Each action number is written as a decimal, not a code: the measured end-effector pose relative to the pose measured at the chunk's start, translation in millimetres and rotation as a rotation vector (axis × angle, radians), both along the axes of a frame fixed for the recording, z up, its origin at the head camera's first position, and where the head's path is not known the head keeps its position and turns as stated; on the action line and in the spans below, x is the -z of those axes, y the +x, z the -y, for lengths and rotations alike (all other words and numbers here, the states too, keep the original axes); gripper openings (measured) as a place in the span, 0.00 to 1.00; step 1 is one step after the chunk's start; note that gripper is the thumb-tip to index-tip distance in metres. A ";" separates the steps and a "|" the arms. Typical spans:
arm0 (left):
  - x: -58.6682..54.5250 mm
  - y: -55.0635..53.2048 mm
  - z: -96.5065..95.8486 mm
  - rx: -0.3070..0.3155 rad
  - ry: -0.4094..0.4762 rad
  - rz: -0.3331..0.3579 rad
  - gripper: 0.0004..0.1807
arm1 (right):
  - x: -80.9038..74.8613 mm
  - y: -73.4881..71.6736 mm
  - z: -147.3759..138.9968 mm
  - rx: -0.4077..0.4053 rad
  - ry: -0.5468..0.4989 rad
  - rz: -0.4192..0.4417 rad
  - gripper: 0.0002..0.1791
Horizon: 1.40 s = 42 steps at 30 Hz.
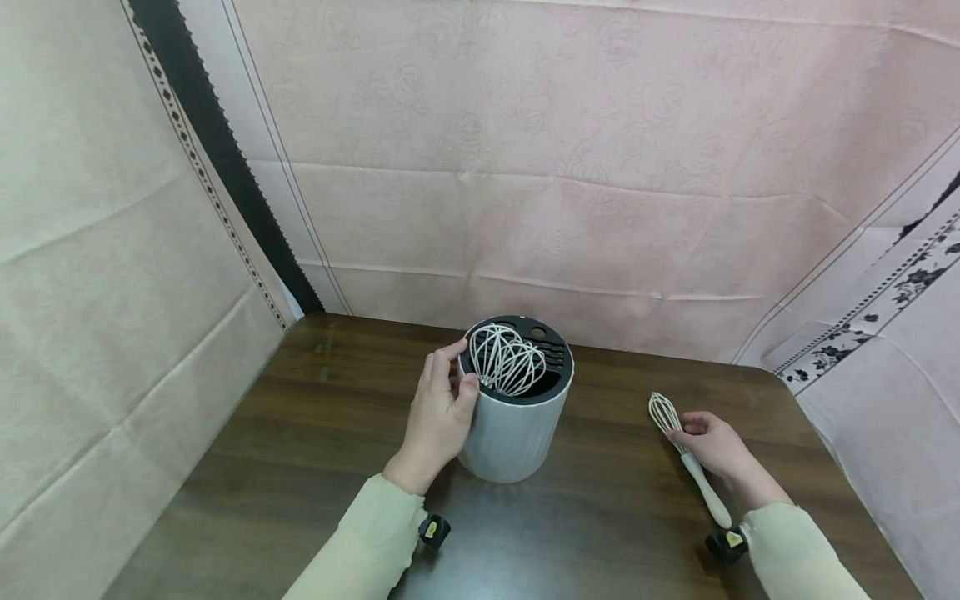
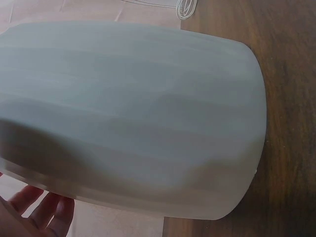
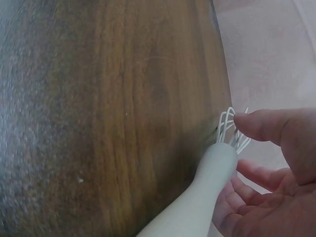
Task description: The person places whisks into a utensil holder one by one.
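A pale grey ribbed utensil holder (image 1: 506, 446) with a black slotted lid (image 1: 555, 354) stands on the table. The wire head of a white whisk (image 1: 506, 358) sticks out of its opening. My left hand (image 1: 438, 408) grips the holder's left side, thumb and fingertips at the rim; its fingers (image 2: 59, 215) show beyond the wall in the left wrist view. To the right, my right hand (image 1: 712, 450) pinches a smaller white whisk (image 1: 705, 492) around the base of its wires. The thumb presses the wires, and the fingers reach behind the neck of its handle (image 3: 197, 197).
The brown wooden table (image 1: 337, 450) has rounded far corners. Pale cloth (image 1: 562, 167) hangs behind its far edge, with more cloth at the left and right. A dark strip (image 1: 232, 158) runs down the left corner. Each wrist wears a small black camera (image 1: 435, 531).
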<state>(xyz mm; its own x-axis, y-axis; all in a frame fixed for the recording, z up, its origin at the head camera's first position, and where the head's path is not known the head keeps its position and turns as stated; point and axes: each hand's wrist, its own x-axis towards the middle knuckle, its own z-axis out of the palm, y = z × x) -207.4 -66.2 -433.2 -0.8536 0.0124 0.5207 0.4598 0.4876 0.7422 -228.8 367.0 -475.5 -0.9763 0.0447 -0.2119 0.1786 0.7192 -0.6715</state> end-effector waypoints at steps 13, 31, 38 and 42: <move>-1.0 0.7 -0.4 0.001 0.002 0.000 0.25 | 1.1 0.1 0.8 0.004 0.004 -0.009 0.29; -1.3 0.9 -0.7 -0.003 0.002 0.015 0.25 | 10.4 3.0 2.8 -0.013 -0.121 0.018 0.29; -1.7 1.6 -0.9 -0.002 0.000 0.008 0.25 | 2.1 5.3 7.3 -0.028 -0.100 0.002 0.32; -1.6 1.4 -1.1 -0.006 0.001 0.004 0.25 | -13.5 5.8 15.9 -0.044 -0.065 -0.077 0.35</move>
